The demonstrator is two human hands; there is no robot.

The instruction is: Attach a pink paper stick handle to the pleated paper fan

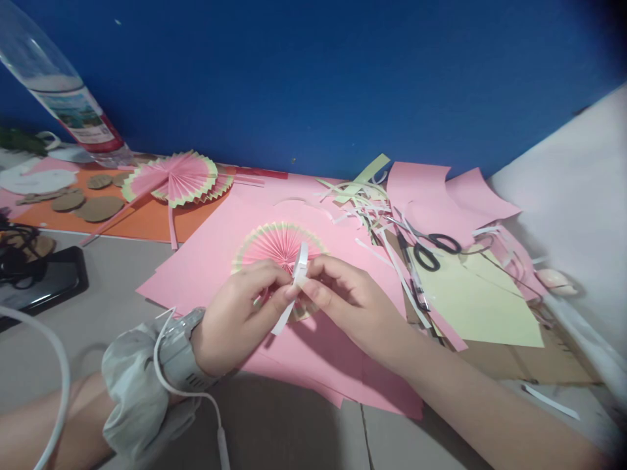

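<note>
Both hands meet over the middle of the desk. My left hand point(247, 310) pinches a narrow white paper strip point(283, 318) between thumb and fingers. From the right, my right hand point(350, 297) grips the same strip, its fingertips close to the left ones. The strip's upper part curves up above the fingers and its lower end hangs down to the left. Beneath the hands, a round pleated pink paper rosette point(274, 241) with a pale green edge lies on pink sheets point(200, 274); the hands hide part of it.
Black-handled scissors point(426, 256), pens point(416, 281) and paper scraps point(362, 209) lie right, near a pale green sheet point(484, 300). At left are another rosette point(171, 176), cardboard discs point(100, 209), a bottle point(73, 104) and a phone point(49, 287). A white cable point(159, 352) crosses my left wrist.
</note>
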